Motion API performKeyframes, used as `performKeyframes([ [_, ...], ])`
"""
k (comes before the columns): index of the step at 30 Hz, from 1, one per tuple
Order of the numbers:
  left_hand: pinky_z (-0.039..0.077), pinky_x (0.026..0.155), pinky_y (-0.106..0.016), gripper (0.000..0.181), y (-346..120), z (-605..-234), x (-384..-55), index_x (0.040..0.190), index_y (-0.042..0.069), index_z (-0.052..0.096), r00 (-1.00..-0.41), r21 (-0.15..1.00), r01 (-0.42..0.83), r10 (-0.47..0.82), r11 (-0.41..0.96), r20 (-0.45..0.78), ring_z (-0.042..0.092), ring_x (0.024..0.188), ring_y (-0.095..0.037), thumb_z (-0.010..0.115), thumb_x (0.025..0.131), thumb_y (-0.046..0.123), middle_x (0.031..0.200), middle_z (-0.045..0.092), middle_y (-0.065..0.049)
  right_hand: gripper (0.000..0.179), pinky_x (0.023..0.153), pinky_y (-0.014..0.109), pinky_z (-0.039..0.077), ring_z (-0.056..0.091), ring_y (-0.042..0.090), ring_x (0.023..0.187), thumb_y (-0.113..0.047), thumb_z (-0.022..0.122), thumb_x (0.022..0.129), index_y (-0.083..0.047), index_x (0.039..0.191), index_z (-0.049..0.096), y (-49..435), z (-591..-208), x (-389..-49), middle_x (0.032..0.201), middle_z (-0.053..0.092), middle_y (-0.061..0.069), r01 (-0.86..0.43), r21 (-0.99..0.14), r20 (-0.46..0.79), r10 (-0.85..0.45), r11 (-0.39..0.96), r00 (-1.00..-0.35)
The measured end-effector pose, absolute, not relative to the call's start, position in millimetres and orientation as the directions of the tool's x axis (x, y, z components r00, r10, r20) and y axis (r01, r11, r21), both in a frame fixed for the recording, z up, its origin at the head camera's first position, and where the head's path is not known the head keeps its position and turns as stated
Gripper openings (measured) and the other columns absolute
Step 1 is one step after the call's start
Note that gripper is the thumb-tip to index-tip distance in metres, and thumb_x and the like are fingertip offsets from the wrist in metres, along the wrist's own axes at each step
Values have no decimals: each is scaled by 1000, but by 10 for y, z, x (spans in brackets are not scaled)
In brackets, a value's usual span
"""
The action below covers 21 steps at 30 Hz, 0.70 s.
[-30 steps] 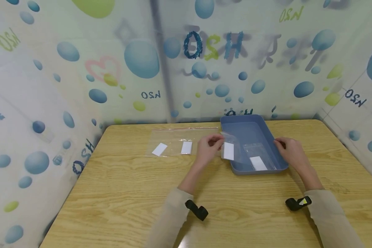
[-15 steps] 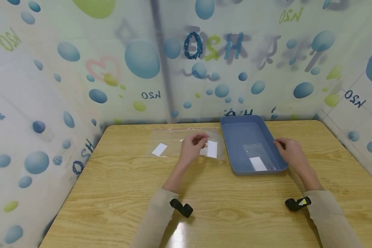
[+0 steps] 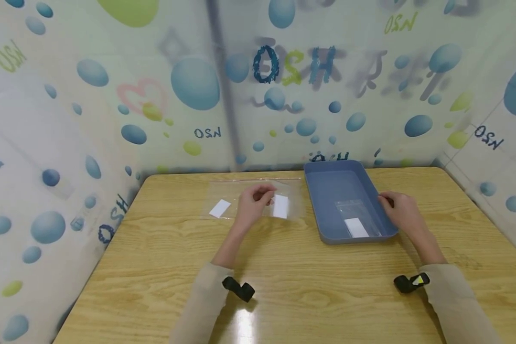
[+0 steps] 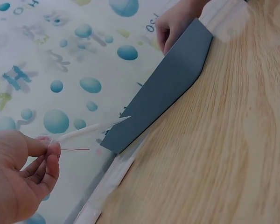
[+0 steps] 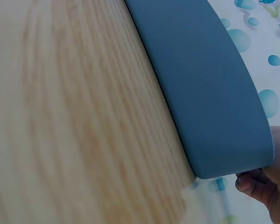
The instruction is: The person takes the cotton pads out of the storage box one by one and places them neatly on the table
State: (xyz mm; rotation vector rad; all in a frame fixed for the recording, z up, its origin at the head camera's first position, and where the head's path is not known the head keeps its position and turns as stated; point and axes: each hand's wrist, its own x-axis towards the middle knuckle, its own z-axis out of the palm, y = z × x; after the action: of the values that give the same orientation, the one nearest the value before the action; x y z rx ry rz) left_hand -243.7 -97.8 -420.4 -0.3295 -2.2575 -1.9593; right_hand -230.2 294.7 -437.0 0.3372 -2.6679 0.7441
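In the head view, my left hand pinches the top of a small clear zip bag with a white card in it. The bag hangs above flat clear plastic with a reddish seal line, on the table left of the tray. A white card shows at the left of that plastic; a second is hidden behind my hand and the bag. My right hand holds the right rim of the blue-grey tray, thumb and fingers at the edge. Inside the tray lies another zip bag with a white card.
The wooden table meets a patterned curtain right behind the tray and the plastic. More of the curtain hangs at both sides. Each wrist wears a black strap with a camera.
My left hand has moved left with the zip bag, from over the tray's left edge to above the flat plastic. The right hand and tray have stayed in place.
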Motion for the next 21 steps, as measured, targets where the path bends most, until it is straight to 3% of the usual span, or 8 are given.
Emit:
performKeyframes([
  [4,55,83,-54,16,-1070,-4167,-2413,110,-5,71,-970,961,239,75,136,230,66,85,-38,65,99,6,96,69,-25,20,63,52,52,65,37,71,0,62,98,17,106,68,2944,-4371,-2302,92,69,32,-321,-450,397,-135,833,-908],
  [10,56,74,-31,13,-1242,-4159,-2406,107,-1,73,-975,958,222,47,183,217,66,78,-23,66,98,6,92,70,-16,19,62,52,52,65,38,71,1,63,97,18,105,68,2943,-4379,-2303,91,69,32,-328,-450,405,-137,831,-904],
  [11,56,73,-30,12,-1277,-4187,-2426,107,2,74,-976,958,216,39,190,213,65,77,-18,67,98,8,92,70,-13,19,62,52,52,65,38,71,1,63,97,18,105,68,2943,-4380,-2302,91,69,32,-327,-450,406,-136,831,-904],
  [14,57,74,-31,12,-1360,-4184,-2433,107,1,73,-979,960,201,19,194,201,64,77,-17,67,98,7,93,69,-13,20,63,53,53,66,38,72,1,63,97,18,105,68,2942,-4379,-2301,92,69,32,-323,-454,404,-131,831,-905],
  [21,52,68,-20,14,-1549,-4181,-2456,106,-3,73,-978,964,201,-17,172,206,61,76,-14,67,98,6,92,68,-16,21,64,52,52,65,37,73,-1,62,98,17,106,68,2937,-4370,-2299,92,69,32,-302,-460,388,-117,835,-914],
])
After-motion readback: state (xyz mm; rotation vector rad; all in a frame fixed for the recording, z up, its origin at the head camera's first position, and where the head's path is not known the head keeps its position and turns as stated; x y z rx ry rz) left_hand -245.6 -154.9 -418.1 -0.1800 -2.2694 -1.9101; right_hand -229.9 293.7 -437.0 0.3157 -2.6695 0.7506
